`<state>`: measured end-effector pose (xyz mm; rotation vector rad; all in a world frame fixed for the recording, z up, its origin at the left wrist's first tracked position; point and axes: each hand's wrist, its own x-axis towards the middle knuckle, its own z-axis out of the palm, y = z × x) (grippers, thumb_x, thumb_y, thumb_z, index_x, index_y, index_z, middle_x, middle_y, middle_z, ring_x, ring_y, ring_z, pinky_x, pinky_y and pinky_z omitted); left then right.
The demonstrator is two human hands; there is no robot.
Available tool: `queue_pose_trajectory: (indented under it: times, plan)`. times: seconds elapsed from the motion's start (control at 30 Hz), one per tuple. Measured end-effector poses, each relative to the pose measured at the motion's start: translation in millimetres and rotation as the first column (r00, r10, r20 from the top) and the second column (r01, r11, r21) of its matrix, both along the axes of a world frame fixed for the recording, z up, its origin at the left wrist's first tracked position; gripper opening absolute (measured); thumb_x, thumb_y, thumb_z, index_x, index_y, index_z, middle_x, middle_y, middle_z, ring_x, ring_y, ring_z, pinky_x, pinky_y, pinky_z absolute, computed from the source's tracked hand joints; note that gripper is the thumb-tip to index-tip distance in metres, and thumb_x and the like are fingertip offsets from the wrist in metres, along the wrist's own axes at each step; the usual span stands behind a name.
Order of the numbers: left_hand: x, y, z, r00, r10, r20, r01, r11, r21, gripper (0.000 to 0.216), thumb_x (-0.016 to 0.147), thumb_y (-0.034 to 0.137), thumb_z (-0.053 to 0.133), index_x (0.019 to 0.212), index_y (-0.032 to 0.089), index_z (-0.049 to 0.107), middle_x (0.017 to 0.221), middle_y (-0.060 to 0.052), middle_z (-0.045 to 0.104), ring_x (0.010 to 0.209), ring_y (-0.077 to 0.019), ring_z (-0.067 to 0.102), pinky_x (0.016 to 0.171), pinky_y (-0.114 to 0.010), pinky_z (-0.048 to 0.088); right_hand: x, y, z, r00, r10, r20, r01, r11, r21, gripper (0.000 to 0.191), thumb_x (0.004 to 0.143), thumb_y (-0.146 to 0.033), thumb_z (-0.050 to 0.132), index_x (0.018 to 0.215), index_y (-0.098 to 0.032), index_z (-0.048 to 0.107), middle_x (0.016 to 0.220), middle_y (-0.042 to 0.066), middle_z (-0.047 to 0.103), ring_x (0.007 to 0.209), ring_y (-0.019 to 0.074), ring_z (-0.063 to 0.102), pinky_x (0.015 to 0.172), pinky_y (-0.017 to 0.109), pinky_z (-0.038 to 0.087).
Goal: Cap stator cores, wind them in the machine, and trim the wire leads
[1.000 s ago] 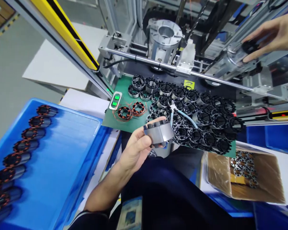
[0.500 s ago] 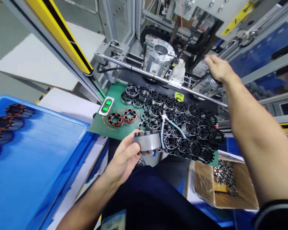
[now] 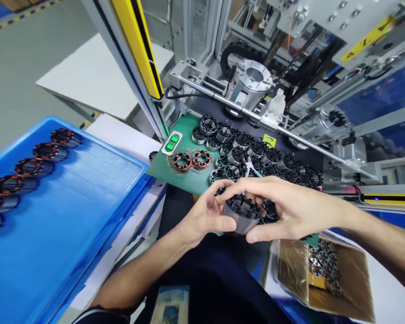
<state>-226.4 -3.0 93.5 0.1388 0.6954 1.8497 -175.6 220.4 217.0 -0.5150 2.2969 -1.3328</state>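
Both hands meet over my lap on one grey stator core (image 3: 242, 216) with a black slotted top. My left hand (image 3: 207, 215) grips its left side. My right hand (image 3: 283, 208) closes over its top and right side, thumb under the core. Just behind them, a heap of several bare black-and-grey stator cores (image 3: 256, 159) covers the green mat (image 3: 189, 177). Two copper-wound stators (image 3: 191, 160) lie at the mat's left part. Blue-handled cutters (image 3: 251, 168) rest among the cores.
A blue tray (image 3: 70, 202) on the left carries a row of wound stators (image 3: 27, 166). A cardboard box (image 3: 327, 270) of metal rings sits lower right. Behind the mat stands the machine with a steel rod (image 3: 256, 114), a round fixture (image 3: 253, 78) and a yellow-striped post (image 3: 138, 54).
My right hand has left the machine part at the upper right and come down onto the stator core held by my left hand. The view shifted slightly left.
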Motion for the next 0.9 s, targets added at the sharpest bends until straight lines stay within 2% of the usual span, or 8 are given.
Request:
queue_pose_trajectory:
  times: [0.1, 0.2, 0.27, 0.33, 0.4, 0.5, 0.63, 0.9]
  plan:
    - [1, -11, -7.0, 0.994, 0.034, -0.100, -0.038, 0.998, -0.045, 0.095, 0.072, 0.045, 0.114, 0.148, 0.028, 0.060, 0.123, -0.008, 0.086, 0.102, -0.0237, 0.085, 0.090, -0.034, 0.068, -4, 3, -0.2, 0.998, -0.058, -0.038, 0.061, 0.994, 0.089, 0.055, 0.097, -0.049, 0.100, 0.144, -0.032, 0.076, 0.121, 0.001, 0.086, 0.083, 0.0169, 0.074, 0.072, 0.031, 0.061]
    - [-13, -36, -32.5, 0.860, 0.235, -0.452, -0.345, 0.922, -0.176, 0.080, 0.088, 0.050, 0.103, 0.148, 0.028, 0.056, 0.127, -0.010, 0.086, 0.111, -0.0264, 0.087, 0.105, -0.042, 0.067, -30, 30, 8.2, 0.961, -0.266, -0.078, 0.275, 0.948, 0.158, 0.053, 0.085, -0.051, 0.105, 0.128, -0.036, 0.078, 0.117, 0.000, 0.084, 0.087, 0.0212, 0.077, 0.071, 0.036, 0.065]
    - [-31, -55, -59.1, 0.532, 0.310, -0.788, -0.697, 0.689, -0.199, 0.062, 0.093, 0.046, 0.098, 0.138, 0.024, 0.062, 0.127, -0.011, 0.084, 0.118, -0.0284, 0.084, 0.116, -0.047, 0.063, -58, 54, 15.8, 0.879, -0.457, -0.136, 0.474, 0.870, 0.139, 0.058, 0.076, -0.052, 0.109, 0.120, -0.038, 0.075, 0.125, 0.001, 0.084, 0.100, 0.0275, 0.083, 0.080, 0.044, 0.072]
    - [-53, -70, -86.4, 0.181, 0.145, -0.973, -0.919, 0.376, -0.115, 0.052, 0.092, 0.047, 0.096, 0.127, 0.021, 0.067, 0.128, -0.014, 0.079, 0.127, -0.0344, 0.078, 0.122, -0.055, 0.059, -92, 81, 21.7, 0.776, -0.594, -0.211, 0.623, 0.775, 0.110, 0.068, 0.070, -0.052, 0.110, 0.122, -0.037, 0.070, 0.130, 0.004, 0.084, 0.109, 0.0325, 0.084, 0.093, 0.053, 0.074]
    - [-71, -77, -107.1, 0.055, -0.087, -0.995, -0.959, 0.273, -0.077, 0.053, 0.092, 0.051, 0.094, 0.128, 0.019, 0.071, 0.138, -0.021, 0.074, 0.139, -0.0427, 0.072, 0.126, -0.063, 0.056, -129, 109, 23.4, 0.679, -0.672, -0.297, 0.726, 0.676, 0.129, 0.076, 0.070, -0.052, 0.109, 0.131, -0.034, 0.066, 0.132, 0.010, 0.084, 0.116, 0.0379, 0.083, 0.103, 0.060, 0.073]
    - [-84, -72, -118.7, 0.016, -0.320, -0.947, -0.932, 0.338, -0.131, 0.060, 0.096, 0.052, 0.091, 0.143, 0.019, 0.073, 0.163, -0.028, 0.065, 0.156, -0.0509, 0.062, 0.137, -0.074, 0.042, -176, 140, 18.8, 0.578, -0.660, -0.479, 0.812, 0.521, 0.263, 0.076, 0.080, -0.048, 0.103, 0.142, -0.028, 0.066, 0.140, 0.017, 0.083, 0.129, 0.0414, 0.079, 0.114, 0.061, 0.069]
    - [-93, -55, -112.2, -0.043, -0.426, -0.904, -0.883, 0.439, -0.165, 0.064, 0.101, 0.050, 0.087, 0.156, 0.021, 0.071, 0.184, -0.026, 0.053, 0.171, -0.0530, 0.049, 0.142, -0.078, 0.030, -214, 157, 11.7, 0.644, -0.434, -0.631, 0.765, 0.385, 0.516, 0.068, 0.086, -0.047, 0.100, 0.145, -0.024, 0.074, 0.143, 0.017, 0.083, 0.136, 0.0429, 0.077, 0.125, 0.063, 0.062]
    - [-114, -42, -126.7, -0.056, -0.347, -0.936, -0.907, 0.410, -0.098, 0.049, 0.095, 0.056, 0.091, 0.132, 0.025, 0.081, 0.161, -0.017, 0.078, 0.156, -0.0482, 0.065, 0.125, -0.064, 0.048, -245, 184, 18.5, 0.784, -0.296, -0.546, 0.621, 0.391, 0.679, 0.074, 0.074, -0.058, 0.107, 0.136, -0.022, 0.089, 0.118, 0.010, 0.089, 0.109, 0.0367, 0.086, 0.112, 0.060, 0.069]
